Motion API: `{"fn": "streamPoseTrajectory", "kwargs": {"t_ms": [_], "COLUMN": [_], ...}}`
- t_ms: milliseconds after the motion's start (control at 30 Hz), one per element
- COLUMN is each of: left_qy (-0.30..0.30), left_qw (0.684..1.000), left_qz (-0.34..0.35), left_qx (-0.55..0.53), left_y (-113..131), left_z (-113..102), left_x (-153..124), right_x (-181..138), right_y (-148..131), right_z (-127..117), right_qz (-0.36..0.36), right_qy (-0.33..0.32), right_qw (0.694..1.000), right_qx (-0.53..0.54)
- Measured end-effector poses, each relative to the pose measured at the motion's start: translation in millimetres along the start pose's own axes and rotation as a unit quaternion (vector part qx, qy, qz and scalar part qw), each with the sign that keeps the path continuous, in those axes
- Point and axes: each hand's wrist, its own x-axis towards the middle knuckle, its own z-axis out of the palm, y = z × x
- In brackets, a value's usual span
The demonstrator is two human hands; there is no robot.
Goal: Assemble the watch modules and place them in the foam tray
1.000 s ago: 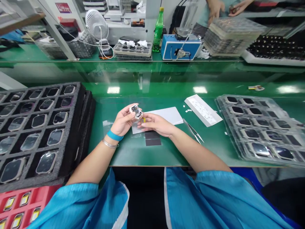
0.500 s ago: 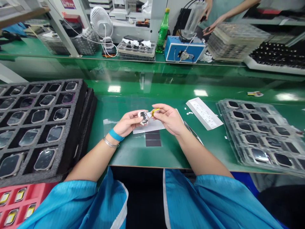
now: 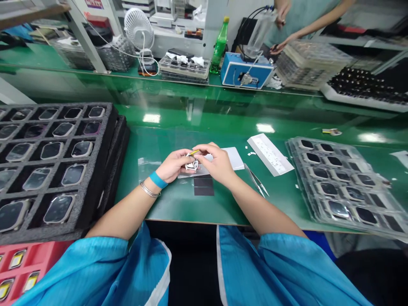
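My left hand (image 3: 174, 165) pinches a small opened smartwatch case (image 3: 191, 165), whose inner parts face up. In the fingers of my right hand (image 3: 218, 165) is a thin yellow battery (image 3: 194, 152), tilted at the case's upper edge. Fingertips of both hands meet around the case and partly hide it. Below the hands, a white sheet (image 3: 235, 158) and dark rectangular pieces (image 3: 204, 185) lie on the green table. Tweezers (image 3: 256, 180) rest to the right of my right hand.
At left stands a grey foam tray (image 3: 110, 127) of watches, above a red tray (image 3: 47, 255). Clear plastic trays (image 3: 306, 187) with watch screens lie at right, near a white box (image 3: 270, 155) of small bits. Across the table, a co-worker's hands (image 3: 280, 42) are near stacked trays.
My right hand has moved left, bringing the yellow battery from beside the watch case to its upper edge. The case has tilted in my left hand. The tweezers now show more fully.
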Motion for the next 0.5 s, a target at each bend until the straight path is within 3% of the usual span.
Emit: {"fn": "streamPoseTrajectory", "kwargs": {"t_ms": [133, 267, 367, 500], "left_qy": [0.085, 0.194, 0.196, 0.176], "left_qw": [0.996, 0.974, 0.969, 0.974], "left_qz": [0.025, 0.080, 0.085, 0.069], "left_qx": [-0.015, -0.086, -0.120, -0.126], "left_y": [7, 13, 12, 7], "left_z": [-9, -25, -31, -30], "left_x": [5, 14, 20, 23], "right_x": [21, 36, 32, 24], "right_y": [12, 31, 41, 52], "right_z": [9, 22, 35, 46], "right_qz": [0.063, 0.106, 0.086, 0.051], "right_qy": [-0.010, -0.067, -0.101, -0.071], "right_qw": [0.997, 0.989, 0.978, 0.974], "right_qx": [0.044, -0.073, -0.161, -0.207]}}
